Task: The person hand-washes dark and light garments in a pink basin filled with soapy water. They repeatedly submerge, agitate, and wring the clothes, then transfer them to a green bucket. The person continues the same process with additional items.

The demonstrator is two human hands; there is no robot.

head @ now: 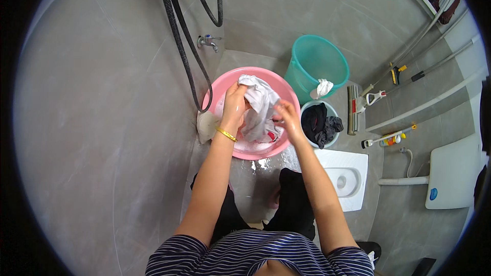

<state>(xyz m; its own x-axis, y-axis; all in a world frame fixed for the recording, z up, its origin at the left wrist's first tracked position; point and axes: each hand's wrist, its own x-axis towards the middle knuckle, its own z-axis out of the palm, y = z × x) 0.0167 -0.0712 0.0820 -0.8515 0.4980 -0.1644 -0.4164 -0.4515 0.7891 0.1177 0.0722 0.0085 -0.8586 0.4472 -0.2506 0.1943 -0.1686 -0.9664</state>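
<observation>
A wet white cloth point(261, 94) hangs over a round pink basin point(253, 156) of sudsy water. My left hand point(234, 103) grips its upper left part, with a gold bangle on that wrist. At the cloth's right edge is my right hand point(287, 119), slightly blurred, its fingers partly spread; whether they hold the fabric is not clear. The cloth's lower end reaches down into the basin, near a bit of red fabric point(271, 136) in the suds.
A teal bucket point(320, 59) with a white cloth on its rim stands behind a small basin point(336, 141) of dark clothes point(318, 122). A squat toilet point(358, 155) lies to the right, a wall tap point(208, 42) beyond, a dark hose point(180, 38) at left, a mop point(353, 111) at right.
</observation>
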